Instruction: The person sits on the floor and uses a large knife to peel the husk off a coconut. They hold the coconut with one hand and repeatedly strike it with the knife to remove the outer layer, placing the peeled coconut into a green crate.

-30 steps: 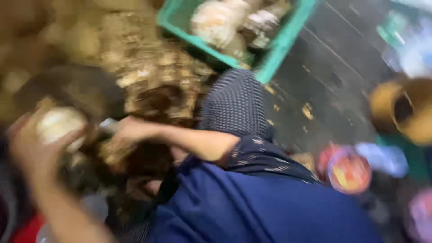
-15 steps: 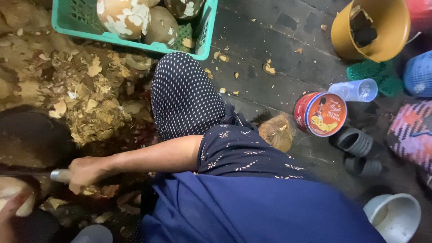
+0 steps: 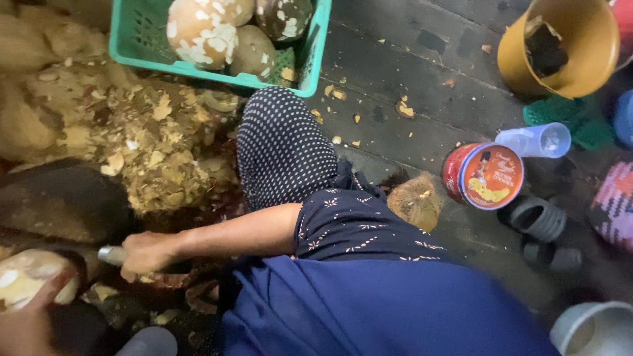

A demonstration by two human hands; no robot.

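Dark wet concrete floor [image 3: 422, 125] fills the upper right of the frame, littered with husk chips; a mound of coconut husk shavings [image 3: 132, 145] lies at centre left below a green crate [image 3: 313, 59] of peeled coconuts. At lower left the right hand [image 3: 148, 254] is clamped round a blade handle [image 3: 111, 255], while the left hand [image 3: 30, 323] at the bottom corner cups a partly peeled coconut [image 3: 26, 283]. The step looks like paring the shell. The next cut probably needs the coconut steadied and turned to a brown patch, fingers clear of the blade.
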